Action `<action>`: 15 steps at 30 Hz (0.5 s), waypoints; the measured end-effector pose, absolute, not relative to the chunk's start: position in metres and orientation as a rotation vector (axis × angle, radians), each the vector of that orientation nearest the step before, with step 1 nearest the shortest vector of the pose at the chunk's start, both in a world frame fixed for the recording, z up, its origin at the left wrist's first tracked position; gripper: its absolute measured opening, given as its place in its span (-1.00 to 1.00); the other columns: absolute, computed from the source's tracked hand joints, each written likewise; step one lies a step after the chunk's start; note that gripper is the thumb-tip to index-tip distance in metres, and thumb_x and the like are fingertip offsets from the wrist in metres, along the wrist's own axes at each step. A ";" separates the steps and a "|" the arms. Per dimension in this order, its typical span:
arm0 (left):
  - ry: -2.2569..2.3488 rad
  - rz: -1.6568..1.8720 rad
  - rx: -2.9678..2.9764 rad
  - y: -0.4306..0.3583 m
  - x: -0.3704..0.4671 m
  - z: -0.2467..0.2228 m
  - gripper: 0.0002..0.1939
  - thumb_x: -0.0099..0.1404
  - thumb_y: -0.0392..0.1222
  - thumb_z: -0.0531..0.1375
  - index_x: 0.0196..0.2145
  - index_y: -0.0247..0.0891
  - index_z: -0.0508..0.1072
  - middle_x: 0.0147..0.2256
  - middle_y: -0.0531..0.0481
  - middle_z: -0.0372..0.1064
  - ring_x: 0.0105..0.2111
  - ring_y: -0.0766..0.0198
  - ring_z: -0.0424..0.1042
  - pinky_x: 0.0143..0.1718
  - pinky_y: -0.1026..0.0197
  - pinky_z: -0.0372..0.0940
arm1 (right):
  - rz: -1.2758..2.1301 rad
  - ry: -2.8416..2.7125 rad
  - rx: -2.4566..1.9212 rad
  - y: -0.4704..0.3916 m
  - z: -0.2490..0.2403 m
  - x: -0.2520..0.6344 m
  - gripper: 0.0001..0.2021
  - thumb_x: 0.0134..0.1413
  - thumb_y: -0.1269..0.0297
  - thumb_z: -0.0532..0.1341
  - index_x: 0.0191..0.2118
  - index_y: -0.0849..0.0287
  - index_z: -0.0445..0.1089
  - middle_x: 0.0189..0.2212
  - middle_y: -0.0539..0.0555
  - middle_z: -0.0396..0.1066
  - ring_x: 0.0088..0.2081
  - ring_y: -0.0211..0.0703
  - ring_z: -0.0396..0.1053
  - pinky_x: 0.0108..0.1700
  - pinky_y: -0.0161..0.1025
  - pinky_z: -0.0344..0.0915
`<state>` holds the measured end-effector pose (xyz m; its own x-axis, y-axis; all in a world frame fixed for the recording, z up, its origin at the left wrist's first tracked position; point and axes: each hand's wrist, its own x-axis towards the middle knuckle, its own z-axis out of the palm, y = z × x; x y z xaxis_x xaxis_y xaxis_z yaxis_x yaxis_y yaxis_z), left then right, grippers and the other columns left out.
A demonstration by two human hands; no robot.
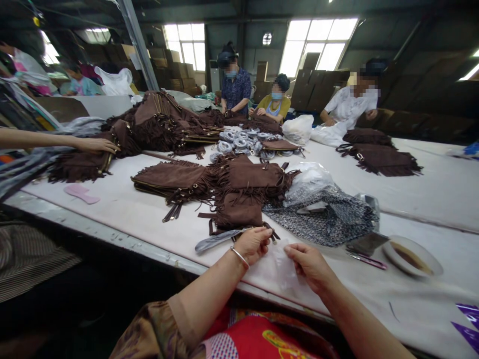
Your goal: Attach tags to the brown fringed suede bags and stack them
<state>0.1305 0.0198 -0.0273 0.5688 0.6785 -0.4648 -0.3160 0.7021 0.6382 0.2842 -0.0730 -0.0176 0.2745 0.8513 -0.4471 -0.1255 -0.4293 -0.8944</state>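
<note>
Through the head camera, I watched both hands work close to the near edge of the desk (123, 215), which was covered in smooth white sheeting. The right hand (311, 265) had its grip pinching a thin, crinkled piece of clear plastic (279, 267) between thumb and fingers. The plastic lay between the two hands, filmy and see-through. The left hand (253, 245), with a silvery bangle (240, 258) around its wrist, had its fingers curled at the end of a narrow dark strap (276, 234); I could not tell whether that grip pinched the strap, the plastic or neither.

Just beyond the left hand sat a brown pouch (239, 210), soft and suede-like, and beside that wrist lay a flat grey strip (216, 242). Farther from the near edge, a stack of fringed pouches (172, 174) showed metal zips along its side, and behind it grey straps (239, 142) were wound in round coils. To the right, I saw a coarse, speckled black-and-white cloth (324, 223), a slim pink-handled tool (368, 261) and a shallow, rounded bowl (434, 264) with brown matter in it. At the left, a co-worker's hand (98, 145) rested on more brown fringed material.
</note>
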 end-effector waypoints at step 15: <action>0.795 0.597 0.534 0.021 0.126 -0.027 -0.68 -0.07 -0.15 0.42 -0.41 -0.28 0.40 -0.59 0.15 0.20 -0.60 0.48 0.18 -0.58 0.40 0.01 | 1.122 -0.969 -1.719 -0.072 0.006 0.276 -0.66 -0.23 0.01 0.33 -0.56 0.23 0.39 -0.73 -0.09 0.19 -0.68 -0.35 0.08 -0.62 -0.34 -0.01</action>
<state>0.1259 0.0210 -0.0275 0.5561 0.6687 -0.4936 -0.2871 0.7119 0.6409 0.2765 -0.0716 0.0057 0.2993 0.9096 -0.2882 0.1528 -0.3438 -0.9265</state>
